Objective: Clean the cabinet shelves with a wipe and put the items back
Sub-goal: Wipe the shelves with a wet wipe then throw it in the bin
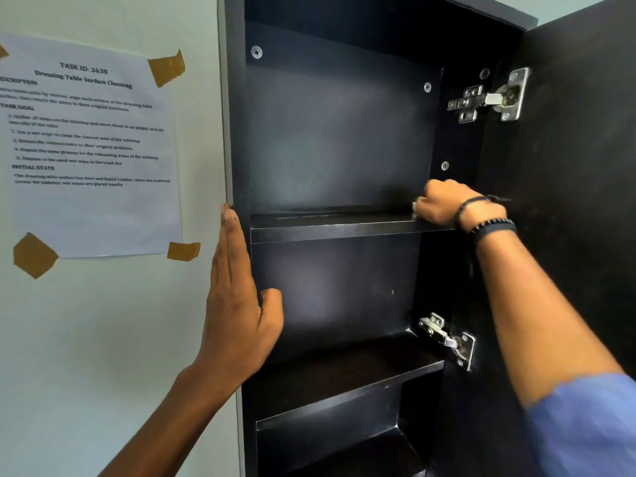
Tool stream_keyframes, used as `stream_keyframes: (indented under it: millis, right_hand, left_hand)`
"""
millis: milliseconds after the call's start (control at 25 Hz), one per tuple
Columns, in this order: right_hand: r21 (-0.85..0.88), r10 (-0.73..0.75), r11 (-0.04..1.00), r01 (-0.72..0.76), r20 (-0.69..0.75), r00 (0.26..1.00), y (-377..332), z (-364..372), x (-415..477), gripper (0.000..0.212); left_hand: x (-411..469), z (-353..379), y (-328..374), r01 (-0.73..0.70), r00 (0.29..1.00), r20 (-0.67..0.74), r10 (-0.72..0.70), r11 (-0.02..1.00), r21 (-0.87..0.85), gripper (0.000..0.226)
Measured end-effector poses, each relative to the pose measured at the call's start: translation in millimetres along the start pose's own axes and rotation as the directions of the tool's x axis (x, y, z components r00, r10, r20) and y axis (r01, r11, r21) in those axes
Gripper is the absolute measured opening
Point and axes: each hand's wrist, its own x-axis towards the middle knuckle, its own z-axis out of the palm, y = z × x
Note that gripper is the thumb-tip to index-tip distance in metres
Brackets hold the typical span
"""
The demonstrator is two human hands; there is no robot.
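Right now we are wiping the upper shelf [327,227] of the cabinet [236,132]. Our right hand [447,208] sits at the shelf's right end near the back corner, fingers curled round a wipe [414,208], of which only a white scrap shows. Our left hand [237,304] lies flat on the cabinet's left front edge, fingers straight and together, thumb inside, seemingly steadying it. Next, we judge, comes a sweep leftward along the shelf, then the lower shelf [344,383]. The items to return are not in view.

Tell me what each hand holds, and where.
Right hand grips a mostly hidden white wipe, bunched in its fist; left hand holds nothing, flat against the cabinet.
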Motion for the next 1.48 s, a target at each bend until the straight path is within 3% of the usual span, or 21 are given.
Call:
stream_keyframes:
  millis: [120,200,240,280,320,360,440,480,520,560,600,680,840,960,1040,1120,1160,1240,1320,1480]
  right_hand:
    - [0.214,-0.314,0.927,0.309,-0.01,0.949,-62.5,1.5,-8.4,0.031]
    - [0.339,-0.603,0.739,0.582,-0.052,0.796,-114.7,4.6,-40.8,0.033]
    - [0.376,-0.692,0.651,0.66,-0.063,0.719,-130.9,4.1,-54.5,0.034]
    - [0.4,-0.722,0.614,0.68,-0.064,0.689,-134.6,2.5,-56.9,0.033]
    - [0.369,-0.703,0.644,0.67,-0.059,0.708,-127.1,-1.7,-50.9,0.031]
    - [0.295,-0.633,0.732,0.614,-0.039,0.773,-112.5,-6.8,-40.8,0.029]
    - [0.047,-0.3,0.953,0.301,-0.023,0.954,-79.8,-15.5,-27.4,0.03]
    - [-0.03,-0.185,0.982,0.185,-0.018,0.983,-76.3,-14.2,-29.1,0.032]
    - [-0.021,-0.2,0.98,0.199,-0.038,0.979,-85.9,-8.7,-30.8,0.031]
    - [0.071,-0.331,0.94,0.334,-0.049,0.942,-105.8,-4.6,-35.0,0.029]
    - [0.183,-0.474,0.861,0.474,-0.048,0.879,-126.5,-1.4,-42.2,0.029]
    - [0.352,-0.623,0.722,0.595,-0.042,0.781,-153.1,0.9,-50.7,0.03]
    - [0.334,-0.59,0.751,0.569,-0.047,0.806,-159.5,-1.2,-58.5,0.033]
    - [0.355,-0.69,0.611,0.708,-0.2,0.696,-146.3,2.2,-80.8,0.026]
    - [0.232,-0.597,0.723,0.651,-0.264,0.757,-103.1,4.1,-68.1,0.016]
    - [0.141,-0.307,0.931,0.337,-0.203,0.93,-38.7,2.0,-42.0,0.024]
    - [0.088,-0.121,0.987,0.136,-0.158,0.98,-9.9,0.4,-31.7,0.028]
    - [-0.008,0.1,0.995,-0.102,-0.114,0.988,18.5,2.4,-14.9,0.033]
    - [0.007,0.065,0.998,-0.065,-0.064,0.996,11.3,5.4,-1.4,0.035]
    - [0.146,-0.156,0.979,0.145,0.068,0.985,-31.3,2.6,3.1,0.031]
  left_hand:
    - [0.0,1.4,2.1,0.028,1.0,0.001,-0.028,1.0,-0.009,0.1]
    - [-1.4,0.3,1.4,0.018,1.0,0.007,-0.018,1.0,-0.015,0.099]
    - [-2.1,-1.1,0.0,0.005,1.0,0.011,-0.004,1.0,-0.018,0.098]
    - [-3.2,-3.3,-1.4,-0.007,1.0,0.02,0.007,1.0,-0.022,0.097]
    - [-4.7,-6.0,-3.0,-0.017,0.999,0.041,0.018,1.0,-0.027,0.097]
    - [-6.9,-8.7,-4.7,-0.027,0.997,0.066,0.029,0.999,-0.031,0.098]
    - [-11.4,-13.3,-6.7,-0.04,0.995,0.092,0.043,0.998,-0.039,0.099]
    - [-12.7,-14.4,-6.8,-0.039,0.995,0.093,0.043,0.998,-0.044,0.098]
    - [-12.7,-13.8,-6.4,-0.035,0.995,0.092,0.039,0.998,-0.05,0.097]
    - [-12.4,-12.0,-5.7,-0.027,0.996,0.087,0.031,0.998,-0.054,0.096]
    - [-12.6,-10.1,-5.2,-0.018,0.997,0.075,0.022,0.998,-0.052,0.096]
    - [-12.8,-6.5,-3.6,-0.006,0.999,0.04,0.007,0.999,-0.037,0.094]
    - [-13.4,-0.9,-1.1,0.027,1.0,0.014,-0.027,0.999,-0.037,0.093]
    - [-13.6,4.2,-0.9,0.044,0.999,-0.022,-0.045,0.998,-0.047,0.09]
    - [-14.7,9.4,-0.6,0.041,0.998,-0.037,-0.042,0.998,-0.043,0.087]
    - [-16.6,13.3,0.1,0.036,0.998,-0.049,-0.037,0.999,-0.029,0.087]
    - [-17.0,15.4,0.6,0.04,0.998,-0.055,-0.041,0.999,-0.019,0.087]
    - [-17.6,19.8,2.0,0.064,0.995,-0.074,-0.064,0.998,-0.01,0.089]
    - [-16.3,23.5,2.5,0.089,0.991,-0.103,-0.089,0.996,-0.01,0.089]
    - [-17.2,23.8,3.6,0.105,0.987,-0.119,-0.105,0.994,-0.007,0.086]
